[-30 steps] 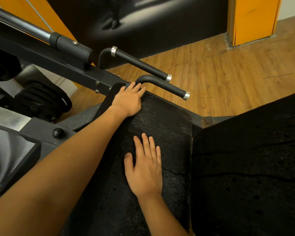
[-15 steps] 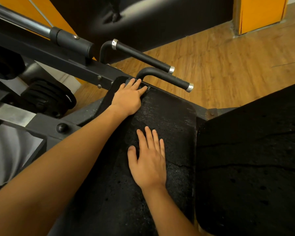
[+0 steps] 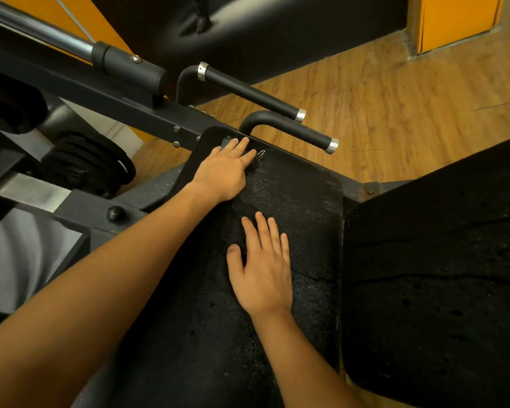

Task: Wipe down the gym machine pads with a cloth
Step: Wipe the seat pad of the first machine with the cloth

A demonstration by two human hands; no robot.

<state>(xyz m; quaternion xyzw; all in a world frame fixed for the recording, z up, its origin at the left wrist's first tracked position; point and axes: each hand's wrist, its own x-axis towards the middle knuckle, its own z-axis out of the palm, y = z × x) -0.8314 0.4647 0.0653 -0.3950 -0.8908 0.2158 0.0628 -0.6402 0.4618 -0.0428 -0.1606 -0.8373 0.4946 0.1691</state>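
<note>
Two black pads fill the lower part of the view: a long pad [image 3: 292, 201] with a cracked, pitted cover, taken here as the landmark, and a wider second pad [image 3: 439, 260] just beside its right edge, equally worn.

Both hands lie on the long pad. The right hand [image 3: 262, 269] rests palm down at its middle, fingers straight and together, gripping nothing; it probably steadies the body or the pad. The left hand [image 3: 221, 172] reaches to the pad's far left corner, also flat with straight fingers, pressing rather than clutching. A cloth cannot be made out with certainty. A small dark scrap [image 3: 226, 140] shows at the left fingertips, and whether that is the cloth, flattened under the palm for wiping, cannot be told.

Beyond the long pad's far edge lies a wooden floor [image 3: 395, 98]. A dark steel beam [image 3: 115, 104] runs past its far left corner, with stacked weight plates [image 3: 83, 163] to the pad's left. Two black handles [image 3: 248, 92] [image 3: 292, 131] project over its far edge, the nearer one close to the left fingertips; it is likely to hinder a wipe along that edge. A tiny metal clip [image 3: 261, 153] sits just beside those fingertips.
</note>
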